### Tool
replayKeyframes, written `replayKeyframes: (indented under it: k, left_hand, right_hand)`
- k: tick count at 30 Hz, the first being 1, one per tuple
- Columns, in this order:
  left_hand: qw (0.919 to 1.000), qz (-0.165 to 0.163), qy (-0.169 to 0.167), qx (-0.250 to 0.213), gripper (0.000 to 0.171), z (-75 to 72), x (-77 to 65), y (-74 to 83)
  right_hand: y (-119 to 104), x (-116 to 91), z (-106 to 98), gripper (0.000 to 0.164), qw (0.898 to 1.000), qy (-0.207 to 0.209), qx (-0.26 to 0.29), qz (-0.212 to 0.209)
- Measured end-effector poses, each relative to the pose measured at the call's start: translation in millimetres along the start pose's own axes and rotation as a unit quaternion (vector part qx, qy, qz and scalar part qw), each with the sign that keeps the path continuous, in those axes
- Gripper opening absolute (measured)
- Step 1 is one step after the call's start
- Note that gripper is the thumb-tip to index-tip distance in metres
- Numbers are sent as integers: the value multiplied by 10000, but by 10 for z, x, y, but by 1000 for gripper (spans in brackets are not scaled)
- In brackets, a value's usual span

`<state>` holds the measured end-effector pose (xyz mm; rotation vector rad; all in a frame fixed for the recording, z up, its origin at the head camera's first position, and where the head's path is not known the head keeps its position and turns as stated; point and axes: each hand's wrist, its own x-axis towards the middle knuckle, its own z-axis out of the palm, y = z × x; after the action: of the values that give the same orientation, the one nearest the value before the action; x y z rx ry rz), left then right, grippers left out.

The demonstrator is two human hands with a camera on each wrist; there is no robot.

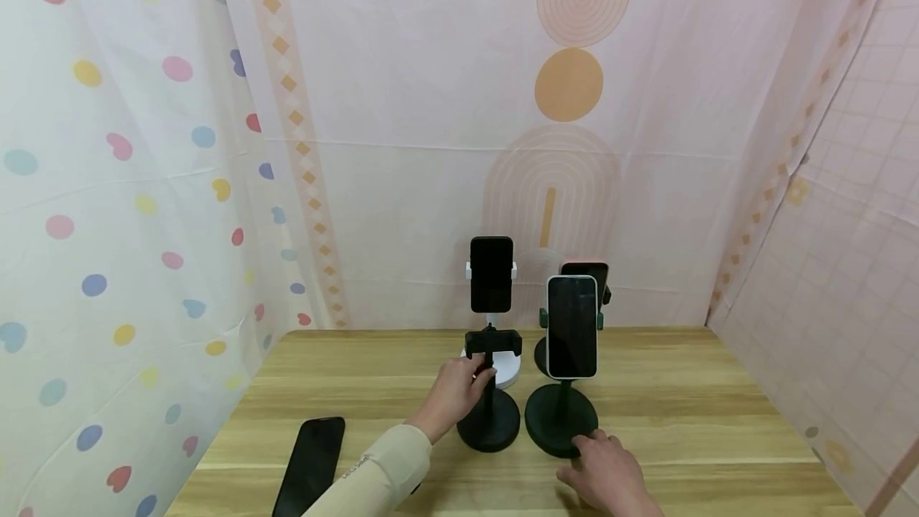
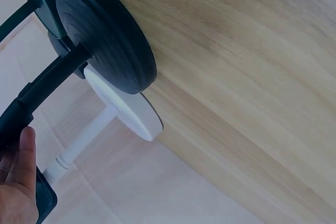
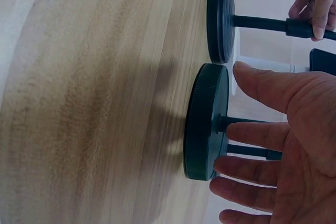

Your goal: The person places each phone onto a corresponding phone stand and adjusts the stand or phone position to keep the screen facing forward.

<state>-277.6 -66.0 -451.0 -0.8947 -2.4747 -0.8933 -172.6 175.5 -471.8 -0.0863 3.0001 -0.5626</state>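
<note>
My left hand (image 1: 454, 391) holds the upper pole of a black phone stand (image 1: 490, 424), thumb on one side and fingers on the other. That stand is upright, and its holder carries no phone. Beside it is a dark green phone stand (image 1: 558, 421) with a white-edged phone (image 1: 572, 327) in its clamp. My right hand (image 1: 609, 471) is at the front right of the green base, and in the right wrist view its fingers (image 3: 252, 170) are spread; whether they touch the base I cannot tell.
Behind the black stand, a white phone stand (image 1: 508, 369) bears a black phone (image 1: 491, 274). Another dark stand with a phone (image 1: 601, 270) is partly hidden behind the green one. A loose black phone (image 1: 310, 461) lies front left on the wooden table (image 1: 689, 421). Curtains surround the table.
</note>
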Motion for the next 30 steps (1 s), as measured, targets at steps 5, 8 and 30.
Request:
replayKeyframes:
  k: [5,8,30]
  left_hand:
    - [9999,-101,-80,46,10,0,7,2]
    - [9999,-74,-82,109,9,3,17,-4]
    - [9983,-119,-227,520,17,-25,-3,6]
  right_hand:
    - [-4,-1,-4,50,10000,8,29,-3]
    - [-16,-1,-15,50,10000,-26,32,21]
    - [-11,13,14,51,9996,-240,63,111]
